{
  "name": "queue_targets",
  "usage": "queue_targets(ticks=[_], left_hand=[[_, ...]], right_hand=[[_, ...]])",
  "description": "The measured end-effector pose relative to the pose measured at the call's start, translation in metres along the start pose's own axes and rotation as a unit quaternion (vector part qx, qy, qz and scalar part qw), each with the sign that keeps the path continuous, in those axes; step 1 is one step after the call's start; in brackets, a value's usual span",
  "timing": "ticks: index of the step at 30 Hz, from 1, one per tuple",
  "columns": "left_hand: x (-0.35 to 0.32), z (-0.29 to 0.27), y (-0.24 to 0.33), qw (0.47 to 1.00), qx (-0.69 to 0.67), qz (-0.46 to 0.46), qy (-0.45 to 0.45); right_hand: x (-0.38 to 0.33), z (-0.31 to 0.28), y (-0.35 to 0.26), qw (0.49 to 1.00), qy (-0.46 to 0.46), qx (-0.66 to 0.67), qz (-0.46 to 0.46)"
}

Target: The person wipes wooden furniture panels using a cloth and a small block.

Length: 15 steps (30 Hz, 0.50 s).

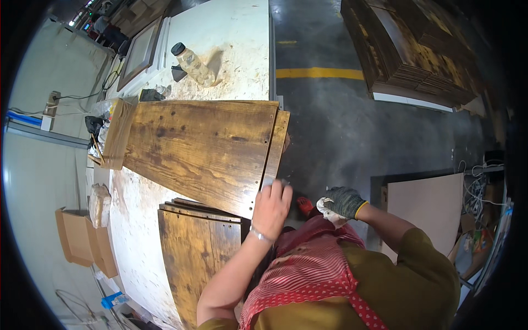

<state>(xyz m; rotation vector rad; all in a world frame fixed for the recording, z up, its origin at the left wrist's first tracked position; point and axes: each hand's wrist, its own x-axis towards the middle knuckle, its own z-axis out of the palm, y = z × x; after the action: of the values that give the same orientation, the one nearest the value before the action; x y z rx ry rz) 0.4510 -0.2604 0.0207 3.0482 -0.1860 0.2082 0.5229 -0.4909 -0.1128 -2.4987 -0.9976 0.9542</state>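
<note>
A long brown wood-grain board (198, 146) lies across the white worktable, with small holes along its right end. Another board (282, 137) shows beneath it, jutting out to the right. My bare left hand (272, 204) is at the near right corner of the top board, its fingers close together. A small blurred greyish thing shows at the fingertips; its kind is unclear. Off the table's edge, in front of my apron, my right hand (345, 202) wears a dark knitted glove and is closed on a crumpled white cloth (331, 215). More wood-grain boards (198, 242) lie stacked nearer me.
A clear bottle with a black cap (193, 65) stands on the far part of the stained white worktable (242, 33). An open cardboard box (77, 236) sits at the left. Tall stacks of brown boards (407, 60) rise beyond the grey floor, far right. A pale panel (423, 212) is at the right.
</note>
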Motion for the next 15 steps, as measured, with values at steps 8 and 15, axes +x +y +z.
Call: queue_targets(ticks=[8, 15], left_hand=[[-0.078, -0.065, 0.012, 0.957, -0.251, -0.14, 0.051], [-0.112, -0.072, -0.029, 0.725, -0.5, -0.411, 0.237]], right_hand=[[0.051, -0.04, 0.034, 0.992, 0.096, 0.063, -0.059], [0.029, -0.112, -0.15, 0.866, 0.367, -0.124, -0.316]])
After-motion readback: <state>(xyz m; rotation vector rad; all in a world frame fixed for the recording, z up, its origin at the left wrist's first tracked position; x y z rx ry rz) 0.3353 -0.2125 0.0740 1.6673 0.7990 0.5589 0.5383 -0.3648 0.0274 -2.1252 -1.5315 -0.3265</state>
